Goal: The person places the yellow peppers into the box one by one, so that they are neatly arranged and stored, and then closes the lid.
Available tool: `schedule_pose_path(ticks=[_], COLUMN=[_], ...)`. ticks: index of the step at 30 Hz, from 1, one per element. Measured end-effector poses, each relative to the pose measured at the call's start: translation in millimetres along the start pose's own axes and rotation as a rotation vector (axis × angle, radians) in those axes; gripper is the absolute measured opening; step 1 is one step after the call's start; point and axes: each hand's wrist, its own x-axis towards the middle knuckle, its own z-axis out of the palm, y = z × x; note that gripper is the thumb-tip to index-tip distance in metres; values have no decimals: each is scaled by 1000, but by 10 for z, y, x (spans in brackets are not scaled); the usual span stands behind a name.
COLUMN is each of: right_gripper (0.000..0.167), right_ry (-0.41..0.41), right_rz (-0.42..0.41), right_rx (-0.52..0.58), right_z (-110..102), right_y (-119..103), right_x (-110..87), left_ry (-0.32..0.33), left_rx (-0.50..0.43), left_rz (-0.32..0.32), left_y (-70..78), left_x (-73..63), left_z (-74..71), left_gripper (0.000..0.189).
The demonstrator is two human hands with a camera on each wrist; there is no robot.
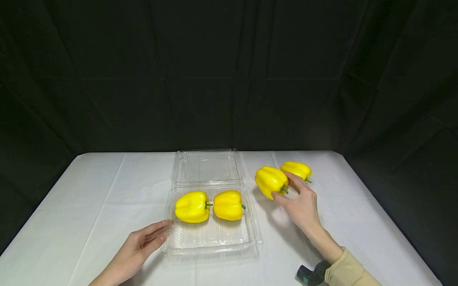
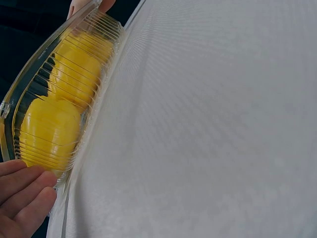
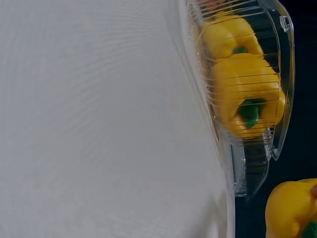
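Observation:
In the head view, my right hand (image 1: 301, 204) grips a yellow bell pepper (image 1: 270, 180) between thumb and fingers, to the right of a clear plastic clamshell container (image 1: 193, 238). A shadow lies on the cloth below that pepper. Two more yellow bell peppers, a left one (image 1: 192, 207) and a right one (image 1: 228, 205), lie side by side in the container's base, green stems facing right. My left hand (image 1: 137, 246) touches the base's left rim with fairly straight fingers. Through the ribbed wall, the left wrist view shows the peppers (image 2: 49, 131) beside my fingertips (image 2: 47, 178).
Another yellow bell pepper (image 1: 297, 170) lies on the white-covered table (image 1: 103, 222), just behind the held one. The container's lid (image 1: 204, 171) is folded back behind its base. A dark device (image 1: 313, 274) sits by my right sleeve (image 1: 350, 270). Black curtain (image 1: 214, 79) surrounds the table.

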Motion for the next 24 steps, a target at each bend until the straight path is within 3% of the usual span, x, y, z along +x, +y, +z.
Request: schedule_pose_path(ticks=[24], right_gripper=[65], right_ry=[-50], right_rz=[-86], right_rx=[31], right_z=[-1], right_y=[-121], right_x=[-67], left_ry=[1], left_rx=[1], left_rz=[-17], left_y=[12], left_x=[-3], left_z=[-5], left_gripper=[46])
